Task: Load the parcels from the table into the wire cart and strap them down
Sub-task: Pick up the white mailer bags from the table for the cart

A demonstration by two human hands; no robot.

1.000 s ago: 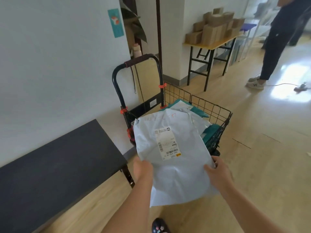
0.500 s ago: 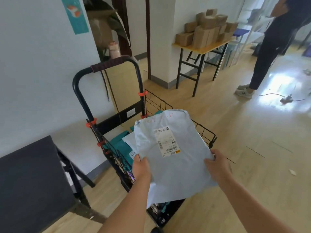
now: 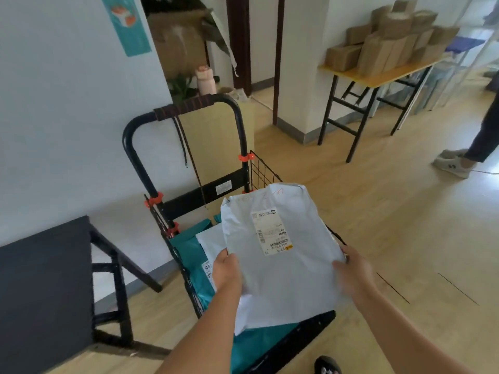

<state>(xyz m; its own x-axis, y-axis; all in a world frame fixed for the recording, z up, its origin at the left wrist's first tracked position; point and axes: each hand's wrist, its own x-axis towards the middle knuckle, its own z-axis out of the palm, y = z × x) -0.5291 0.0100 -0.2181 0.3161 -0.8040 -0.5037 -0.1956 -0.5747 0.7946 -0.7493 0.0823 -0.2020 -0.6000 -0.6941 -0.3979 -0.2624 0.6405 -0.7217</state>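
Note:
I hold a large white mailer parcel (image 3: 283, 255) with a shipping label over the black wire cart (image 3: 259, 168). My left hand (image 3: 225, 271) grips the parcel's left edge and my right hand (image 3: 353, 273) grips its right edge. Teal parcels (image 3: 189, 249) and another white parcel (image 3: 209, 238) lie in the cart under it. The cart's black handle (image 3: 186, 106) rises at the back, with a dark strap (image 3: 189, 155) hanging from it. The dark table (image 3: 43, 287) stands at the left.
A white wall runs along the left. A second table (image 3: 378, 76) stacked with cardboard boxes stands at the back right. Another person's leg and shoe (image 3: 453, 163) are at the far right. My shoe (image 3: 326, 367) shows at the bottom. Wooden floor lies to the right.
I have stepped closer to the cart, and the white parcel now hangs lower over the basket. Both hands keep their hold on its edges.

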